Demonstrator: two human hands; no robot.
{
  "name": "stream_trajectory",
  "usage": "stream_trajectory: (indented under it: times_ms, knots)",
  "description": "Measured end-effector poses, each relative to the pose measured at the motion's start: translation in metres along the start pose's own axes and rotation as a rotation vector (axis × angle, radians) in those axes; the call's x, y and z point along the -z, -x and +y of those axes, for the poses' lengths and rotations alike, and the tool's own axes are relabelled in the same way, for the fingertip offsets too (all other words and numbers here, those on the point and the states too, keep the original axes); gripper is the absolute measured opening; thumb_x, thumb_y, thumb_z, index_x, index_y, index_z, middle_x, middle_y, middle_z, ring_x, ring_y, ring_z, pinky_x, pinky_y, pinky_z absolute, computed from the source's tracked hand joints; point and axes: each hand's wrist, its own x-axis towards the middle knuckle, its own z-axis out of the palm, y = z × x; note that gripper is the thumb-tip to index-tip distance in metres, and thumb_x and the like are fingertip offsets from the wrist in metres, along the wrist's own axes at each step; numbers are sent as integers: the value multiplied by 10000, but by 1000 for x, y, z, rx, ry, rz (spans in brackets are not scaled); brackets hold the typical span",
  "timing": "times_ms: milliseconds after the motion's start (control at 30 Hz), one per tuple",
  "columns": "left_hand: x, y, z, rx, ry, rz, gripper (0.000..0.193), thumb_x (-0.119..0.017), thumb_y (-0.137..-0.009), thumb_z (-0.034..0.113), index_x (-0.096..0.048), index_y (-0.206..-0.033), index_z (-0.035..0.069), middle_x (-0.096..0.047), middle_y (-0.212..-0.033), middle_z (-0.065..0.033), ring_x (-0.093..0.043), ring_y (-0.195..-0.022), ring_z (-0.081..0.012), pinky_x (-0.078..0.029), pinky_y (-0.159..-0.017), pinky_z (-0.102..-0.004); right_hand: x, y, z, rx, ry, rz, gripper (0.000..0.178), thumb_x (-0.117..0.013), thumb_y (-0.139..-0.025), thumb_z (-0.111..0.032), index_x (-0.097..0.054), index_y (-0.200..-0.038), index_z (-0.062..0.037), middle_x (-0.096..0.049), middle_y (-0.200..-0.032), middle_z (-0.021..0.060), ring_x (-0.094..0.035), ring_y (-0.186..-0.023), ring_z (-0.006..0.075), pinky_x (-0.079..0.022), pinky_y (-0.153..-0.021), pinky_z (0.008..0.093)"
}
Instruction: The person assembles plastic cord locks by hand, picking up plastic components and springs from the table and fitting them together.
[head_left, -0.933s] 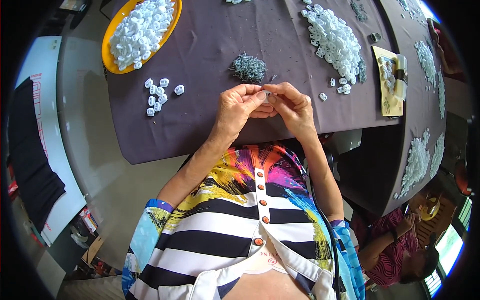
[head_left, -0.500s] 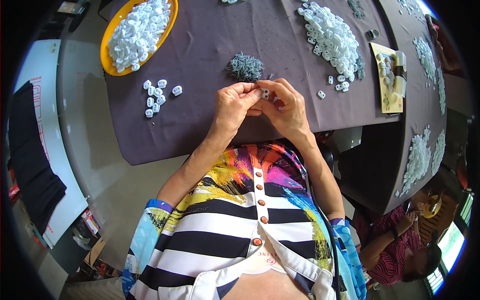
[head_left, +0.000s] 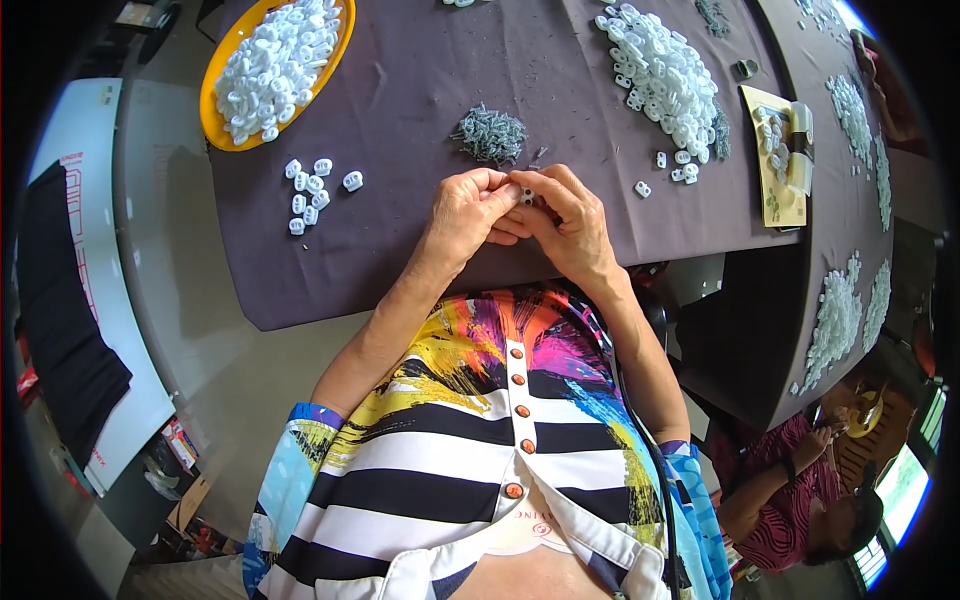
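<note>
Over the table's near edge, my left hand [head_left: 466, 210] and my right hand [head_left: 572, 222] meet with fingertips pinched together. Between them is a small white plastic piece with two holes [head_left: 527, 197], partly covered by my fingers. Whether a nail or screw is also in the pinch is hidden. Just beyond my fingertips lies a heap of small grey nails or screws [head_left: 490, 135], a few of them loose beside it. Several white plastic pieces [head_left: 312, 184] form a small group on the cloth to the left of my hands.
A yellow oval tray [head_left: 212, 120] heaped with white pieces stands at far left. To the right are a large pile of white pieces [head_left: 665, 75] and a yellowish card package [head_left: 785, 205]. More piles cover the right-hand table. Another person [head_left: 785, 480] sits at lower right.
Both hands have drawn slightly nearer to me with the white piece still pinched between them. My right fingers have closed in a little more over it. The heaps have stayed put.
</note>
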Motion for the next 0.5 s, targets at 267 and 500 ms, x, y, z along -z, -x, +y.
stream_trajectory:
  times_ms: [267,500]
  knots:
    - [5,0,-1,11,50,-20,199,-493,-890,183,-565,-955,8,-627,-801,-86,-644,-676,-174,-538,-586,-256,0,4,4,-11,12,-13,300,-623,-709,-39,-575,-1005,-54,-520,-783,88,-560,-649,232,-453,-561,305]
    - [3,1,2,33,42,-33,214,-488,-894,194,-568,-956,5,-626,-801,-88,-645,-682,-178,-542,-597,-259,0,4,5,19,6,1,302,-624,-713,-45,-573,-1010,-56,-529,-826,90,-570,-692,242,-465,-589,308]
